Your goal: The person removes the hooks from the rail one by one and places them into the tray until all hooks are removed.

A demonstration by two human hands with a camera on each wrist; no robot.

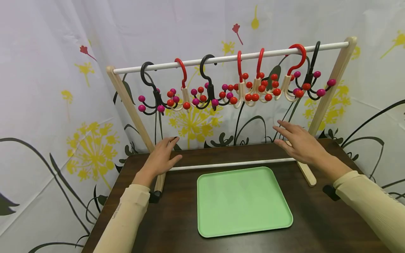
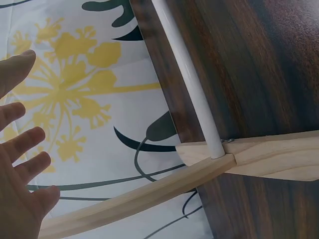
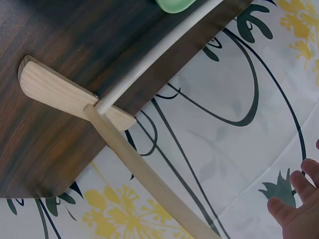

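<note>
My left hand [image 1: 160, 158] is raised near the left post [image 1: 131, 105] of a wooden rack, fingers extended and holding nothing. The left wrist view shows that hand [image 2: 20, 169] with its fingers spread. On the other side, my right hand [image 1: 299, 144] hovers below the hanging hooks by the right post, also with nothing in it. From the rack's white top rail [image 1: 227, 58] hang several hooks with ball-tipped prongs. Some are black with magenta balls, such as the leftmost black hook [image 1: 157, 96]; others are red and cream with red balls, such as one red hook [image 1: 183, 73].
A green tray [image 1: 243, 202] lies on the dark wooden table [image 1: 177, 225] in front of the rack. The lower white rod [image 1: 234, 164] joins the rack's two wooden feet, the right foot [image 1: 306, 174] among them. Behind hangs a flower-patterned curtain [image 1: 47, 88].
</note>
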